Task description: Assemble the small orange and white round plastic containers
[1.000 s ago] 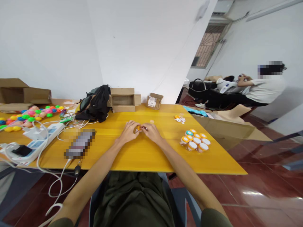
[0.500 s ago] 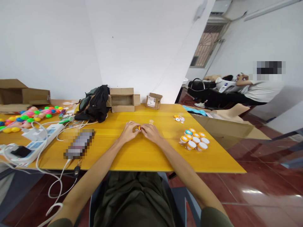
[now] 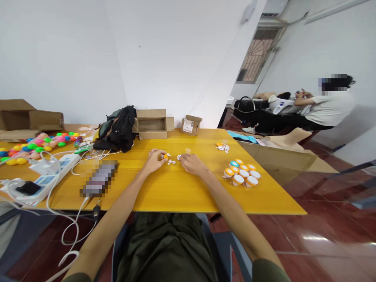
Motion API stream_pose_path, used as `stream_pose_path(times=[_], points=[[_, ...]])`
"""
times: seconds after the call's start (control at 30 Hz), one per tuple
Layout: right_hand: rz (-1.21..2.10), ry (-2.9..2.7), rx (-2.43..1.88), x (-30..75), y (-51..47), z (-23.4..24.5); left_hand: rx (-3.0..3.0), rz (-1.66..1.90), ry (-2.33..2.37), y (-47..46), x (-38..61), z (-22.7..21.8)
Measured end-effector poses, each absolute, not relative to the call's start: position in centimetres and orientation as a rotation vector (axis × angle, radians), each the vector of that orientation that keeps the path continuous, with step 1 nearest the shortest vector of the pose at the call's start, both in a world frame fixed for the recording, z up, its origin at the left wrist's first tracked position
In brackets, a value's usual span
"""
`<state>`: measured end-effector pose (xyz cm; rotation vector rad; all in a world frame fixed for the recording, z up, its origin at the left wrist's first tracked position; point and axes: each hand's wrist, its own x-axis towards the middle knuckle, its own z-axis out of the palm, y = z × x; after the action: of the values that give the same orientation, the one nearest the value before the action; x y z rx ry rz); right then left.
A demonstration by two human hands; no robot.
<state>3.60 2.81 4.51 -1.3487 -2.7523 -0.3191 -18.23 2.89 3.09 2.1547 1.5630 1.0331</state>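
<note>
My left hand (image 3: 155,161) is closed round a small container with an orange rim (image 3: 166,156), tilted so its opening faces right. Small white pieces with dark marks (image 3: 172,161) lie on the table just below the opening. A short way to the right, the fingers of my right hand (image 3: 193,163) pinch a white round lid (image 3: 179,157). Just behind that hand sits a small clear piece (image 3: 188,150), its kind too small to make out. Several small jars with white, orange and teal lids (image 3: 237,179) stand grouped to the right.
Behind them lie an orange ring and white bits (image 3: 220,147). At the left are a phone (image 3: 100,178), a power strip (image 3: 55,176) with cables, and colourful balls (image 3: 38,145). A black bag (image 3: 120,131) and cardboard boxes (image 3: 152,135) line the wall. A person (image 3: 326,105) sits at far right.
My hands have moved apart. The white lid is now away from the orange-rimmed container, and small white pieces have come out onto the table between my hands.
</note>
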Motion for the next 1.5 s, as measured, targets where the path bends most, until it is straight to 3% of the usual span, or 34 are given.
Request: stream_pose_path(times=[0.4, 0.63, 0.9, 1.33, 1.5], points=[[-0.270, -2.668, -1.234, 4.6, 3.5, 4.1, 2.191, 0.865, 1.712, 3.0, -18.9, 2.5], [-0.114, -2.368, -1.279, 5.4, 4.7, 2.9, 2.373, 0.893, 1.543, 2.7, -18.0, 2.4], [-0.109, -2.450, -1.112, 4.9, 5.0, 2.1, 2.450, 0.877, 1.517, 2.7, -16.7, 2.4], [-0.119, -2.159, -1.320, 6.1, 6.0, 1.8, 2.184, 1.108, 1.724, 3.7, -18.5, 2.7], [-0.048, -2.152, -1.325, 6.4, 6.5, 1.0, 2.287, 0.953, 1.670, 3.4, -18.8, 2.5]])
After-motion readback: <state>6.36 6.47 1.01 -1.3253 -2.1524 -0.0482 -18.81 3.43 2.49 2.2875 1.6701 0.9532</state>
